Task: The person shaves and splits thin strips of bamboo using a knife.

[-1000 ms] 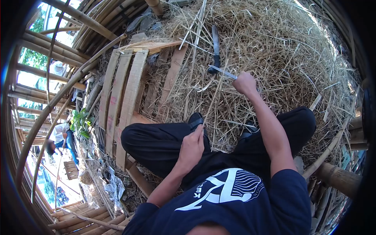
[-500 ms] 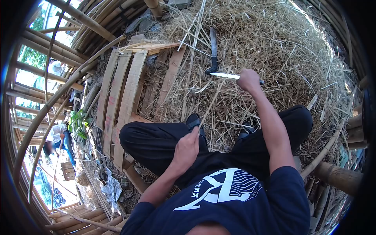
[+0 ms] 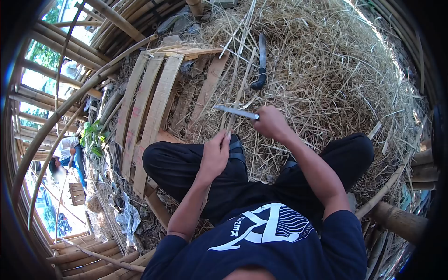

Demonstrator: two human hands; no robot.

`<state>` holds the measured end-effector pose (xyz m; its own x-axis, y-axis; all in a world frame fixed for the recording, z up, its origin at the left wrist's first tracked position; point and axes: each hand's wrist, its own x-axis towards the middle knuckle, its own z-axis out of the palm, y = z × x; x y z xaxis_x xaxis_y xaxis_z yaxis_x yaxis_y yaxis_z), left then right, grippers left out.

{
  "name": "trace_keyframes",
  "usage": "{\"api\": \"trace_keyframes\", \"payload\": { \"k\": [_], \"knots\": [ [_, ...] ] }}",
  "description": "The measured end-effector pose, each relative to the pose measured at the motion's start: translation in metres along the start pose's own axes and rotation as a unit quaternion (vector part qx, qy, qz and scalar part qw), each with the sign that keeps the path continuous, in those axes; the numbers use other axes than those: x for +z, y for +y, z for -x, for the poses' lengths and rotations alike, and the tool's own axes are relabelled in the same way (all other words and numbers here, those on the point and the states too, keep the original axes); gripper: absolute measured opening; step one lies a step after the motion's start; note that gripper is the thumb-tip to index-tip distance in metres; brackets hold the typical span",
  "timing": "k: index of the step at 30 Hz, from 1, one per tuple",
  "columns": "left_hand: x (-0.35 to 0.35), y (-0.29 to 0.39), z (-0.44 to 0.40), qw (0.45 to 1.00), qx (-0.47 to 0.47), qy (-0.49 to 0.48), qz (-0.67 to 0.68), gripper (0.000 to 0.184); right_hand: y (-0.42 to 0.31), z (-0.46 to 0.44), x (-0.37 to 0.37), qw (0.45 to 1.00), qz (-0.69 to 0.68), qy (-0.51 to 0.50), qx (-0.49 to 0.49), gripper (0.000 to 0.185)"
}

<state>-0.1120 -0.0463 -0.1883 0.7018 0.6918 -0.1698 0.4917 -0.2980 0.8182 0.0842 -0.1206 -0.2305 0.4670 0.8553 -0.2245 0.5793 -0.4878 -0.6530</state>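
Note:
My right hand (image 3: 272,123) is closed round the handle of a knife (image 3: 237,112), its blade pointing left above my feet. My left hand (image 3: 215,153) pinches a thin bamboo strip (image 3: 234,108), which runs up and away from my fingers across the straw. The knife blade lies over or close beside the strip; whether they touch I cannot tell. Beyond both hands, a large blade with a black curved handle (image 3: 259,79) rests on the straw (image 3: 317,70).
Wooden slats of a pallet (image 3: 161,100) lie to the left. Bamboo poles (image 3: 70,109) form a wall at the far left, with a bent-over person (image 3: 68,151) beyond it. A thick bamboo pole (image 3: 399,221) is at the right.
My right hand has brought the knife left and closer to my body, away from the black handle. My left hand has shifted up and slightly left, still pinching the strip.

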Motion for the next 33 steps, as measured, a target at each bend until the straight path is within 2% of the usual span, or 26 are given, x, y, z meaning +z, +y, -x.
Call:
{"api": "trace_keyframes", "payload": {
  "k": [6, 10, 16, 18, 20, 22, 24, 28, 30, 31, 33],
  "knots": [
    [0.019, 0.005, -0.02, 0.993, 0.078, 0.003, -0.085, 0.02, 0.0, 0.004, 0.015, 0.999, 0.0, 0.024, -0.021, 0.025],
    [0.026, 0.015, -0.019, 0.985, 0.097, 0.004, -0.145, 0.019, 0.009, -0.003, 0.018, 1.0, 0.006, 0.011, -0.01, 0.024],
    [0.036, -0.005, -0.008, 0.977, 0.073, -0.002, -0.202, 0.015, 0.036, -0.014, 0.031, 0.997, 0.078, 0.002, -0.017, 0.023],
    [0.032, -0.007, -0.007, 0.976, 0.066, -0.012, -0.207, 0.014, 0.042, -0.023, 0.033, 0.995, 0.094, -0.025, 0.01, 0.024],
    [0.031, -0.004, 0.002, 0.976, 0.053, -0.018, -0.213, 0.014, 0.062, -0.037, 0.035, 0.992, 0.043, -0.004, 0.122, 0.024],
    [0.023, 0.002, 0.027, 0.983, 0.053, -0.027, -0.171, 0.012, 0.088, -0.044, 0.012, 0.98, 0.067, 0.057, 0.178, 0.023],
    [0.02, -0.003, 0.043, 0.988, 0.06, -0.034, -0.14, 0.012, 0.1, -0.048, -0.006, 0.982, 0.113, 0.061, 0.139, 0.023],
    [0.018, 0.003, 0.053, 0.991, 0.05, -0.028, -0.119, 0.014, 0.105, -0.055, 0.01, 0.977, 0.14, 0.084, 0.136, 0.023],
    [0.013, 0.001, 0.057, 0.987, 0.044, -0.037, -0.152, 0.014, 0.107, -0.056, 0.013, 0.98, 0.141, 0.094, 0.1, 0.025],
    [0.01, 0.003, 0.058, 0.989, 0.039, -0.039, -0.14, 0.015, 0.103, -0.059, 0.012, 0.979, 0.136, 0.062, 0.137, 0.026],
    [0.005, 0.01, 0.076, 0.99, 0.033, -0.048, -0.129, 0.016, 0.101, -0.054, -0.002, 0.961, 0.087, 0.088, 0.246, 0.026]
  ]
}}
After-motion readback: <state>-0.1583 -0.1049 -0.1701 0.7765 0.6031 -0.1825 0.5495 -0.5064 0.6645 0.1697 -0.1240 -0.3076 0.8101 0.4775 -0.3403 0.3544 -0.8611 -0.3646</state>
